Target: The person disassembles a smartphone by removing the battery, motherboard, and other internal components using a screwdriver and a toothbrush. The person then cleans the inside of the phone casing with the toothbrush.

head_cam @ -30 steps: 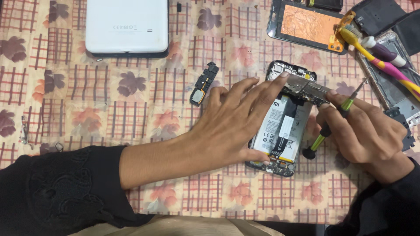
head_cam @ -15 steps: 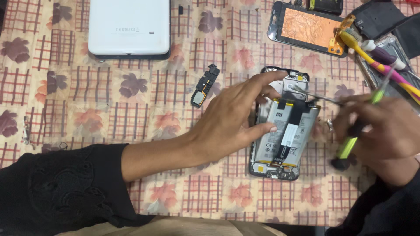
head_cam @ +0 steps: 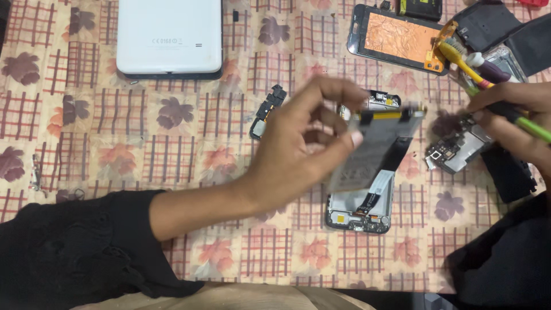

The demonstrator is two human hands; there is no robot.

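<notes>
1. The left hand [head_cam: 304, 146] pinches a flat grey phone battery [head_cam: 376, 146] between thumb and fingers, holding it tilted and lifted above the opened phone frame [head_cam: 359, 212]; the battery is motion-blurred, so its lower edge is hard to trace.
2. The phone frame lies flat on the patterned tablecloth [head_cam: 115, 149], its bottom edge near the table's front edge, with a dark ribbon cable running across its lower part.
3. The right hand [head_cam: 516, 123], at the right edge of view, is closed around a green-handled screwdriver [head_cam: 531, 126], its fingertips just beside a loose circuit board [head_cam: 456, 152].
4. A small black component [head_cam: 267, 112] sits just left of the left hand.
5. A white tablet [head_cam: 169, 37] lies face down at the top, well apart from both hands.
6. A phone screen with an orange back [head_cam: 399, 37] and a yellow toothbrush [head_cam: 459, 60] crowd the top right corner.
7. Bare cloth stretches widely to the left and below the tablet.
</notes>
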